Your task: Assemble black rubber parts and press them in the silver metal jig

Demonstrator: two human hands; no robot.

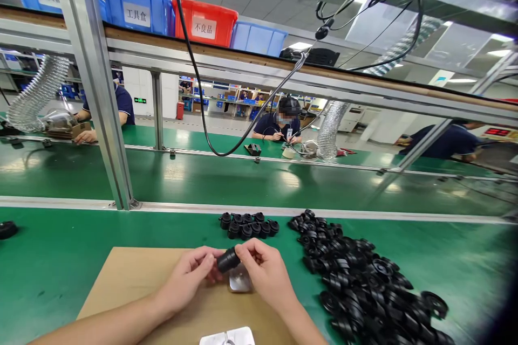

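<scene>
A black part [227, 259] is pinched between left hand [190, 276] and right hand [265, 272] over the cardboard sheet [133, 280]. A small finished cluster [248, 225] is set far; a large unworked heap [364, 280] remains right.

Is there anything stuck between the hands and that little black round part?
Nothing visible. The left hand and right hand both pinch the black part directly, held just above a small metal piece on the brown board.

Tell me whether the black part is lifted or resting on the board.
Lifted: both hands, left hand and right hand, pinch the black part above the board.
</scene>
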